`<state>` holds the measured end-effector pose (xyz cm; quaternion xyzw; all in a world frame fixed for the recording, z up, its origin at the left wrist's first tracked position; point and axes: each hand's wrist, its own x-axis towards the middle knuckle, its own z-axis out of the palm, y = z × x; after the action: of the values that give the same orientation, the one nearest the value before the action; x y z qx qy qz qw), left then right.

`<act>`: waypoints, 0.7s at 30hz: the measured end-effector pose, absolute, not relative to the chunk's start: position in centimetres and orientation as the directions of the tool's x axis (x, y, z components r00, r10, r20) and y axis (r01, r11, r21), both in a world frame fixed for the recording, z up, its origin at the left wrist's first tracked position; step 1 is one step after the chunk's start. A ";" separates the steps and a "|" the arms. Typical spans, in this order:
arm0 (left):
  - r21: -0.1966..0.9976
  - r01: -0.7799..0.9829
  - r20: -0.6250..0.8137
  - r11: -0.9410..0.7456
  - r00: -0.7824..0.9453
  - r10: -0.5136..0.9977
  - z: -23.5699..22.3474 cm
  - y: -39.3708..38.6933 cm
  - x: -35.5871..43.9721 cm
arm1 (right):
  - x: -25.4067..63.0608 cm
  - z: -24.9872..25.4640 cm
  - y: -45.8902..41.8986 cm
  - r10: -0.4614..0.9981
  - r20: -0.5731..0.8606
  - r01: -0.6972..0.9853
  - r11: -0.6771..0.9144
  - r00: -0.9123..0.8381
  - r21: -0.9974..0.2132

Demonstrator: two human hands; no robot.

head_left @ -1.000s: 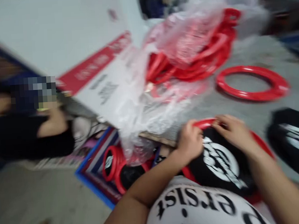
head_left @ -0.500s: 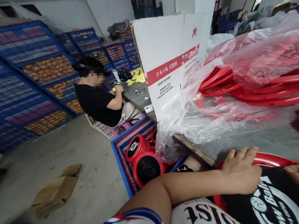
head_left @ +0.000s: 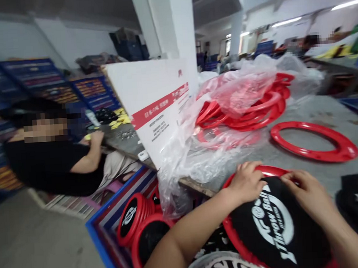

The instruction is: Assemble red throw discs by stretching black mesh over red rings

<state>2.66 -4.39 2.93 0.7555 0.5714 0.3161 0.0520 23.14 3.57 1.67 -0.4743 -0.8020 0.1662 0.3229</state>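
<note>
A red plastic ring (head_left: 272, 170) with a black cloth disc (head_left: 306, 235) across it leans at the table's near edge, against my body. White "Throw Ball" lettering shows on the cloth. My left hand (head_left: 248, 181) is closed over the ring's upper left rim, its fingers bent across the edge. At the upper right, my right hand (head_left: 306, 191) pinches the cloth's border by the rim; its fingertips are partly hidden. Another red ring (head_left: 345, 150) lies flat on the table beyond my right hand. To the right sit more black cloth pieces (head_left: 356, 202) with white print.
A plastic-wrapped heap of red rings (head_left: 247, 119) lies behind, beside an upright white carton panel (head_left: 150, 93). On the left, a blue crate (head_left: 97, 232) holds several red-rimmed black discs (head_left: 131, 220). A seated co-worker (head_left: 47, 162) handles small yellow pieces at the table.
My view has swung right and upward, bringing the loose ring and the black cloth pieces into sight. Both hands stay on the ring and cloth, with more of my right hand showing.
</note>
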 end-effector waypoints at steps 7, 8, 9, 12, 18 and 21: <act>0.584 0.749 0.348 -0.312 0.116 0.930 2.1 -5.4 2.2 | 22.8 -1.0 -0.2 0.903 0.345 0.699 0.420 -0.256 -0.579; 0.610 0.739 0.341 -0.287 0.083 0.936 1.9 -5.5 2.5 | 23.0 -1.4 -0.4 0.905 0.340 0.700 0.416 -0.255 -0.581; 0.629 0.730 0.331 -0.267 0.060 0.942 1.8 -5.6 2.8 | 23.0 -1.5 -0.5 0.908 0.336 0.698 0.411 -0.252 -0.586; 0.652 0.721 0.295 -0.234 0.043 0.955 2.1 -5.3 3.2 | 22.9 -0.7 -0.3 0.919 0.310 0.669 0.390 -0.243 -0.632; 0.656 0.711 0.337 -0.253 0.025 0.941 2.1 -5.1 2.8 | 25.4 1.9 -1.8 0.975 0.221 0.346 0.214 -0.018 -0.914; 0.657 0.707 0.359 -0.263 0.014 0.933 1.8 -5.3 2.6 | 30.5 0.0 -4.3 0.961 0.162 0.327 0.082 0.224 -0.941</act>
<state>2.59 -5.25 1.83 0.6966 0.5885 0.3826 0.1482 30.54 -4.31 0.01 -0.5996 -0.5370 0.3153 0.5026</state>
